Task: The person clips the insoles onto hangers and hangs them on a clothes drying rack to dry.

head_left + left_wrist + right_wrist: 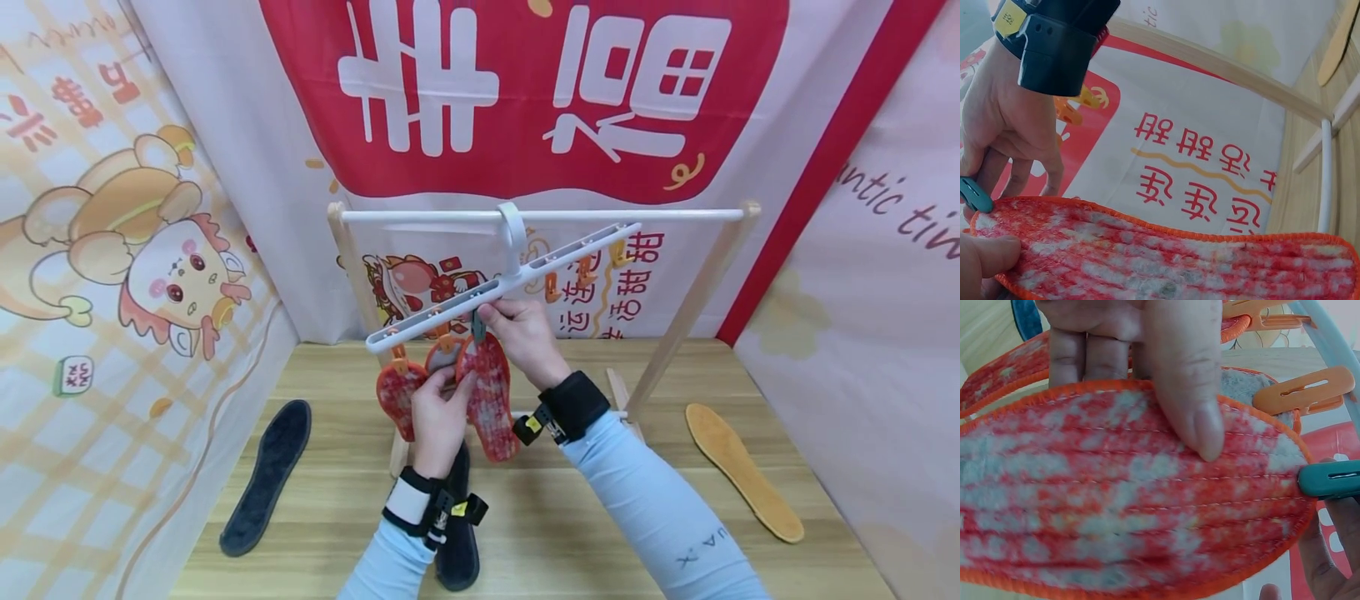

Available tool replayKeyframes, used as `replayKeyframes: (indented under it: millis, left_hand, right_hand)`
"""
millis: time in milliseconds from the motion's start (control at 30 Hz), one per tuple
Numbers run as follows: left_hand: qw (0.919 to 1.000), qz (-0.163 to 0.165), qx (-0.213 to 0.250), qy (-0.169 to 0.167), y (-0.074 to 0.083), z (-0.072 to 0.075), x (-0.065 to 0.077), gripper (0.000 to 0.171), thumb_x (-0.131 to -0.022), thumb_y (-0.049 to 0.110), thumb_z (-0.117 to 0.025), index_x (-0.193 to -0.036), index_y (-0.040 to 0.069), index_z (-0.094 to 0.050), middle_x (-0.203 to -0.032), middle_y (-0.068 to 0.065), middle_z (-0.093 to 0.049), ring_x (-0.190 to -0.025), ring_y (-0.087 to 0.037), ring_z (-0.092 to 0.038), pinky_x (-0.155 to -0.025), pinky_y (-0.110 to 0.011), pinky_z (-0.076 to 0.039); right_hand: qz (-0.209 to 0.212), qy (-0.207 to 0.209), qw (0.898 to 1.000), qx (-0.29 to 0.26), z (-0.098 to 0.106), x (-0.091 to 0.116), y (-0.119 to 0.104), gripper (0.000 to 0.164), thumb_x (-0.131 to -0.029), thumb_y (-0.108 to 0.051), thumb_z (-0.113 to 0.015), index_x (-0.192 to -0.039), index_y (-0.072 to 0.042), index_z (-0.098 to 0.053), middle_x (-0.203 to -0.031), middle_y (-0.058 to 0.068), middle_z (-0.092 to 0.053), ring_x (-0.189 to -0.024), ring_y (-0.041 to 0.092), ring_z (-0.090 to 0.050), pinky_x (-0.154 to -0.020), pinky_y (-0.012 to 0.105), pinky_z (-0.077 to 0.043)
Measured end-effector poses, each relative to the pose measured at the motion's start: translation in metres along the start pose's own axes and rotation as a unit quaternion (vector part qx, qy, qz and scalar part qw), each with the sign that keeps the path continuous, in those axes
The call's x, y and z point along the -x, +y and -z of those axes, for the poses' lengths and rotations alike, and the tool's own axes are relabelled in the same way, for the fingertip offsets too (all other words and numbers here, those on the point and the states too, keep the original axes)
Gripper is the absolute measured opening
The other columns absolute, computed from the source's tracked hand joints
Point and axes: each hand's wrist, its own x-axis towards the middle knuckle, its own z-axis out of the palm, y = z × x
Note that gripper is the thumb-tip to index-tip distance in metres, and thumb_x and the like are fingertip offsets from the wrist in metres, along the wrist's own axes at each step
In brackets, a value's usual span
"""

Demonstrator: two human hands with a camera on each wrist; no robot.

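Observation:
My left hand [438, 421] pinches a red-and-white mottled insole [491, 400] with orange edging, thumb on its front face and fingers behind. A green clothespin [1332, 478] bites the insole's upper end. At that clothespin, under the hanger bar, my right hand [525, 337] pinches with thumb and fingertips. The white clip hanger [442, 315] hooks over a rod and tilts down to the left. To the left, orange clothespins [400, 360] hold another red insole [397, 392] and a grey-faced insole [442, 357], partly hidden by my left hand and the front insole.
The wooden rack has a white top rod [622, 215] and a lower rod behind my hands. Orange and yellow clothespins [585, 271] dangle at the hanger's right side. On the table lie a dark insole [267, 475], another dark insole [457, 554] under my left wrist, and a tan insole [742, 471].

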Motion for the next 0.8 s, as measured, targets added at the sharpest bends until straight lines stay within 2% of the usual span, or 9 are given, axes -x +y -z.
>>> replayKeyframes:
  millis: [233,467,567,667,800]
  left_hand:
    - [1.0,0.005,0.002,0.007,0.008,-0.0042,-0.0002,0.03,-0.086,0.03,-0.071,-0.105,0.008,-0.074,-0.095,-0.011,-0.075,-0.084,-0.025,-0.075,-0.071,-0.025,-0.058]
    - [0.9998,0.019,0.01,0.0,0.0104,-0.0044,-0.0001,0.029,-0.086,0.029,-0.071,-0.107,0.01,-0.074,-0.097,-0.01,-0.075,-0.084,-0.022,-0.075,-0.07,-0.024,-0.057]
    - [0.9997,0.023,0.009,-0.004,0.0109,-0.004,-0.0002,0.028,-0.087,0.029,-0.069,-0.108,0.011,-0.074,-0.098,-0.01,-0.075,-0.084,-0.021,-0.074,-0.071,-0.025,-0.057]
    - [0.9997,0.023,0.009,-0.009,0.0107,-0.0037,0.0002,0.029,-0.089,0.029,-0.067,-0.112,0.012,-0.073,-0.1,-0.01,-0.074,-0.086,-0.022,-0.073,-0.073,-0.025,-0.057]
    - [0.9994,0.029,0.011,-0.014,0.0094,-0.003,0.0023,0.033,-0.091,0.026,-0.064,-0.121,0.013,-0.069,-0.106,-0.008,-0.073,-0.091,-0.021,-0.072,-0.076,-0.026,-0.057]
  right_hand:
    - [-0.009,0.003,1.0,0.006,0.001,0.0024,-0.0009,0.037,-0.088,-0.033,-0.062,-0.103,-0.003,-0.077,-0.101,0.011,-0.074,-0.086,0.006,-0.063,-0.066,0.02,-0.048]
    - [-0.009,-0.005,1.0,0.01,0.0022,0.0047,-0.0019,0.042,-0.088,-0.037,-0.061,-0.106,-0.002,-0.076,-0.103,0.011,-0.074,-0.086,0.008,-0.063,-0.066,0.019,-0.047]
    - [-0.015,-0.013,1.0,0.012,0.003,0.0053,-0.0022,0.044,-0.087,-0.039,-0.062,-0.113,-0.005,-0.074,-0.105,0.009,-0.075,-0.09,0.012,-0.066,-0.07,0.021,-0.049]
    - [-0.016,-0.023,1.0,0.01,0.0038,0.0054,-0.0023,0.048,-0.086,-0.043,-0.064,-0.118,-0.009,-0.072,-0.109,0.009,-0.074,-0.101,0.018,-0.069,-0.08,0.025,-0.053]
    - [-0.016,-0.035,0.999,0.001,0.0052,0.0053,-0.0025,0.051,-0.085,-0.046,-0.065,-0.122,-0.01,-0.07,-0.116,0.011,-0.072,-0.112,0.022,-0.068,-0.092,0.031,-0.052]
